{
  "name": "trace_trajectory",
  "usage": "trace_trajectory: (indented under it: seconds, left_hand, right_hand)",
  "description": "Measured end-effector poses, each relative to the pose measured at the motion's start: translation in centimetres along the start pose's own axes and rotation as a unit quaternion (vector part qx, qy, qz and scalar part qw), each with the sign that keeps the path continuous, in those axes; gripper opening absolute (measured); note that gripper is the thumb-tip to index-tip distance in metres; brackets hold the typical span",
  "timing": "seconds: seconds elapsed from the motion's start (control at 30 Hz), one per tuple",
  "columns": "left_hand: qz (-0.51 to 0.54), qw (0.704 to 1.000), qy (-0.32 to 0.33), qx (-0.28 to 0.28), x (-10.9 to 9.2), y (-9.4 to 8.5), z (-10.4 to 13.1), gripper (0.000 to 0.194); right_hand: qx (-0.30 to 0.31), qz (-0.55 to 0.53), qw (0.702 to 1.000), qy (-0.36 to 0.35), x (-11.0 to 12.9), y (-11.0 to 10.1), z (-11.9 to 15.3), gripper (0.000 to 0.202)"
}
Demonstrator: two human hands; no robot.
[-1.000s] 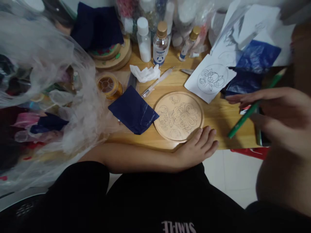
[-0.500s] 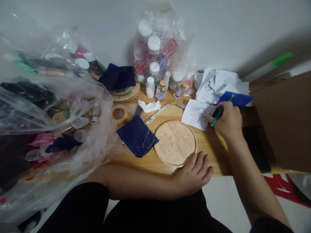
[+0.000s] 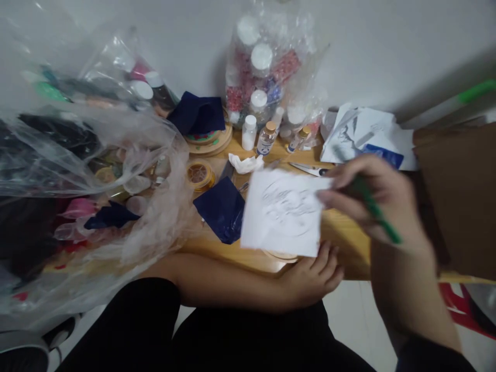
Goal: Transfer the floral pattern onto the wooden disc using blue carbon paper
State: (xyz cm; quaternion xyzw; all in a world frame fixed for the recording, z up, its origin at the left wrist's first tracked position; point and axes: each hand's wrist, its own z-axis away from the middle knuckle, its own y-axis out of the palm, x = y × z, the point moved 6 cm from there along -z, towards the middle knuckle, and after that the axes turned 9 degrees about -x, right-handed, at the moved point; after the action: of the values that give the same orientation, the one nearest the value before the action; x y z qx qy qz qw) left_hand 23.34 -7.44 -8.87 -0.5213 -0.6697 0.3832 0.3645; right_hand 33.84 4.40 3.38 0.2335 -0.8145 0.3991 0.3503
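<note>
My right hand (image 3: pixel 382 199), blurred by motion, pinches the right edge of a white paper sheet (image 3: pixel 284 212) with a line drawing on it. A green pencil (image 3: pixel 375 209) is tucked in the same hand. The sheet hangs above a round wooden board (image 3: pixel 282 256) and hides nearly all of it; only part of the near rim shows. Beside that rim, at the table's front edge, my left hand (image 3: pixel 313 276) lies flat with its fingers stretched out, holding nothing. Left of the sheet is a dark blue sheet (image 3: pixel 222 209).
Scissors (image 3: pixel 309 169), a crumpled tissue (image 3: pixel 245 164) and small bottles (image 3: pixel 266 139) stand or lie behind the paper. Plastic bags (image 3: pixel 155 155) of supplies crowd the left. Loose papers (image 3: pixel 349 132) and a cardboard box (image 3: pixel 459 201) are at the right.
My right hand has lifted the drawn paper off the table and brought it left over the wooden board, covering it. The scissors are now uncovered. My left hand stays by the board.
</note>
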Motion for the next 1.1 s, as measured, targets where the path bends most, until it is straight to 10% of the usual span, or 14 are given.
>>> trace_trajectory:
  seconds: [0.1, 0.2, 0.7, 0.83, 1.1]
  left_hand:
    - [0.019, 1.000, -0.008, -0.017, 0.0, 0.2, 0.0, 0.037]
    - [0.041, 0.998, -0.015, -0.044, 0.0, 0.1, 0.0, 0.035]
    - [0.108, 0.994, -0.006, -0.002, -0.1, 0.6, -0.2, 0.039]
    - [0.131, 0.991, -0.018, 0.002, 0.0, 0.5, -0.2, 0.039]
    - [0.138, 0.990, -0.010, 0.013, 0.3, 0.4, -0.4, 0.040]
  right_hand:
    - [0.218, -0.129, 0.967, 0.021, -0.2, 7.5, 1.5, 0.021]
    - [0.210, -0.158, 0.963, 0.060, -1.4, 10.8, 2.0, 0.025]
    - [-0.064, -0.128, 0.968, 0.205, -6.4, 8.1, 3.6, 0.036]
    - [-0.066, -0.107, 0.958, 0.258, -6.7, 8.3, 3.9, 0.009]
    - [-0.022, -0.024, 0.979, 0.202, -6.2, 8.2, 3.6, 0.019]
